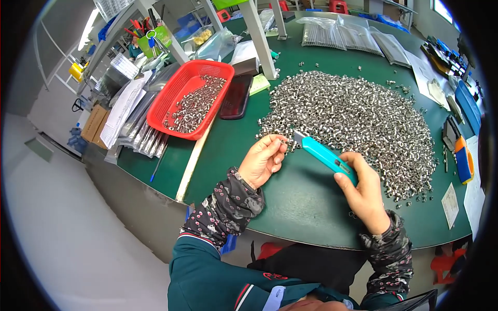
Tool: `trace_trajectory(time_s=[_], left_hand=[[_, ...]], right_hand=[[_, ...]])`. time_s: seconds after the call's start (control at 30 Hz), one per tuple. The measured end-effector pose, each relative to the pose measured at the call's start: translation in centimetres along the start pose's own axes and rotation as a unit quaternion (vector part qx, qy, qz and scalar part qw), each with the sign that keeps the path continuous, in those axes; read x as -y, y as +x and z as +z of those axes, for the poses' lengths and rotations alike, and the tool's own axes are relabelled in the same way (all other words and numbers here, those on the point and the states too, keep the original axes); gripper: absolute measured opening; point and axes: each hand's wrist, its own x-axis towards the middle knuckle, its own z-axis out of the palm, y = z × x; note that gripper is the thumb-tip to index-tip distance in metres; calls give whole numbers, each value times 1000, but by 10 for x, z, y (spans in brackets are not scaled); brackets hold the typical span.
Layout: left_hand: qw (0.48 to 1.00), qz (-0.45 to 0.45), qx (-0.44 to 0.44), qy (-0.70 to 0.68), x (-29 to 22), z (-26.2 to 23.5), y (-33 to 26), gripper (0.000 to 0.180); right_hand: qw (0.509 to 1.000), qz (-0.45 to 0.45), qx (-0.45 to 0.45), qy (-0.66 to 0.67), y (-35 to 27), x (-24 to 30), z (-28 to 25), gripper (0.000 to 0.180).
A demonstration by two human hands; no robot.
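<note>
My left hand pinches a small metal ring between thumb and fingertips at the near edge of a big heap of small silvery metal rings. My right hand grips a turquoise utility knife by its handle. The knife's blade end points up and left, right against the ring in the left hand. Both hands hover over the green table.
A red plastic basket partly filled with metal rings sits to the left, beside a dark flat tray and a wooden strip. Clear bags of parts lie at the back. An orange and blue tool and papers lie at right.
</note>
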Motion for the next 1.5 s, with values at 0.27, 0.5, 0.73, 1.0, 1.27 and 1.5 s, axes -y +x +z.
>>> trace_trajectory(time_s=[0.27, 0.5, 0.73, 1.0, 1.27, 1.5], left_hand=[[999, 13, 29, 12, 5, 6, 1, 12], [999, 14, 25, 31, 8, 8, -2, 12], [998, 12, 35, 43, 10, 9, -3, 13], [997, 20, 29, 69, 11, 7, -3, 14], [997, 17, 25, 67, 15, 8, -2, 16], [997, 28, 19, 76, 16, 6, -1, 15]], right_hand=[[1000, 16, 19, -18, -10, -14, 3, 22], [998, 4, 36, -48, -13, -13, 7, 23], [998, -1, 43, -46, -14, -14, 7, 23], [996, 20, 66, -64, -14, -14, 6, 21], [993, -16, 30, -116, -15, -17, 9, 21], [984, -46, 5, -171, -15, -17, 10, 22]])
